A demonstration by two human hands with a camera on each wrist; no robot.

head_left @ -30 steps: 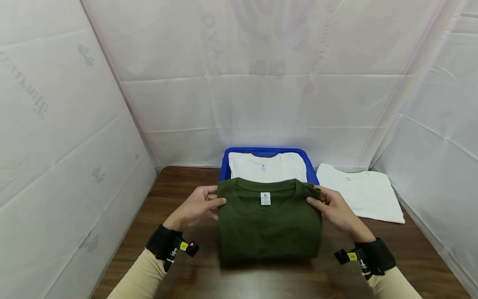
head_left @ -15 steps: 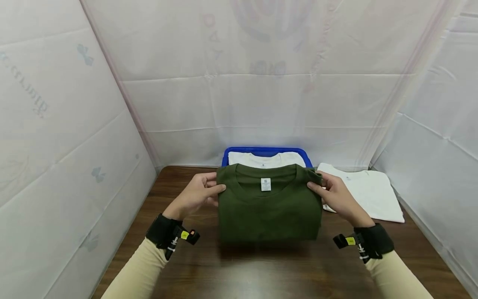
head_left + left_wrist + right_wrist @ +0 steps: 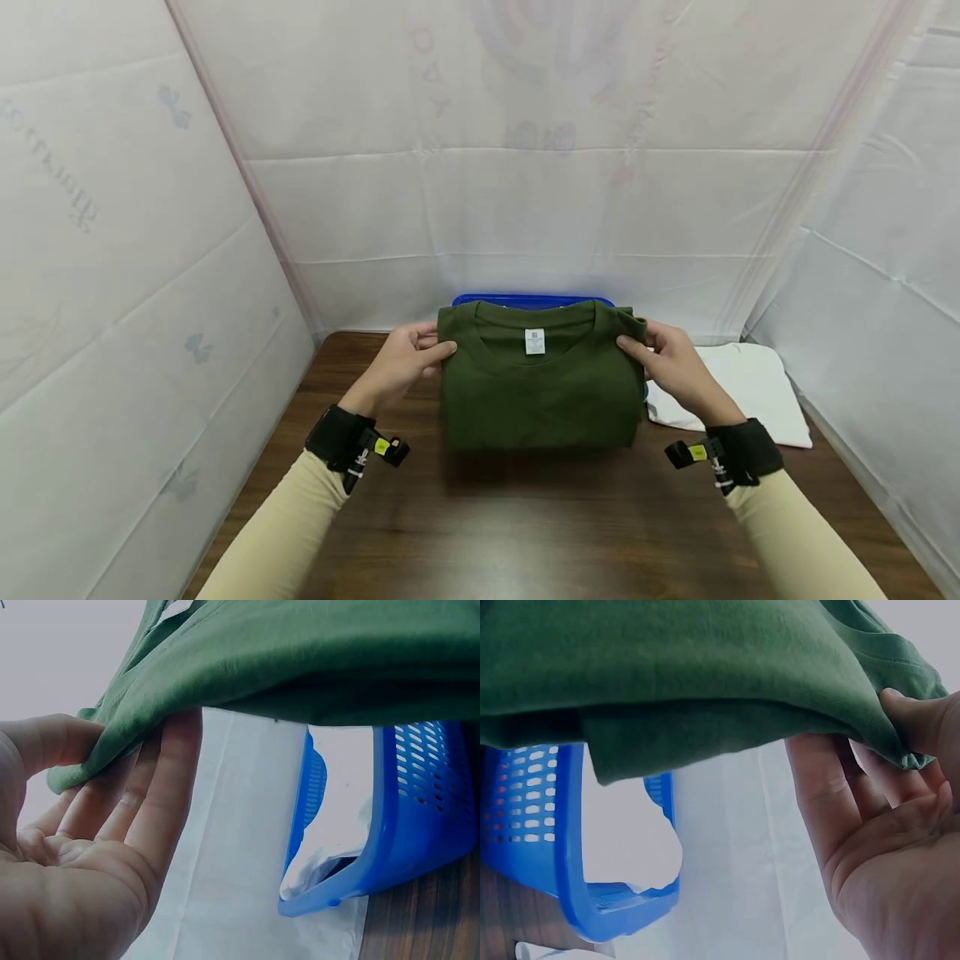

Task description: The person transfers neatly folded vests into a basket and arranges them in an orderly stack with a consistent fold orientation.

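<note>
A folded dark green T-shirt [image 3: 540,400] hangs between my two hands, its collar and white label facing up. My left hand [image 3: 397,362] pinches its left shoulder edge, thumb on top and fingers beneath. At the opposite shoulder edge, my right hand [image 3: 675,367] holds it with the same thumb-over grip. Behind and below the shirt stands a blue basket [image 3: 532,301], mostly hidden in the head view. Both wrist views show the shirt raised above the basket's rim, with white folded cloth [image 3: 341,795] inside the basket.
A folded white T-shirt [image 3: 738,392] lies on the brown wooden table [image 3: 517,525] to the right, partly behind my right hand. White sheeting [image 3: 517,208] closes off the back and both sides.
Both hands have carried the green T-shirt forward and away from me, toward the basket. It now covers the white shirt and most of the basket in the head view.
</note>
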